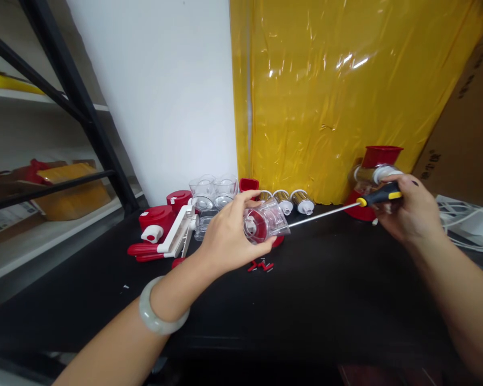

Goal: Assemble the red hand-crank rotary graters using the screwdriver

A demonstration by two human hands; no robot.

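My left hand (231,233), with a pale bangle on the wrist, grips a clear plastic housing (279,217) that has a red round part inside it. In my right hand (416,212) is a screwdriver (380,195) with a black and yellow handle. Its long shaft points left, and the tip meets or lies just behind the housing's right edge; I cannot tell which. Below the housing, several small red pieces (261,266) lie on the black table (306,305). Behind my right hand stands a red and clear rotary grater (380,156), partly hidden.
White crank handles with red grips (147,250), red bases (156,217) and clear housings (224,185) stand at the left. Metal grater drums (301,202) line the back by a yellow wrapped panel (326,96). A black-framed shelf (80,102) rises at the left; white frames (467,220) lie right.
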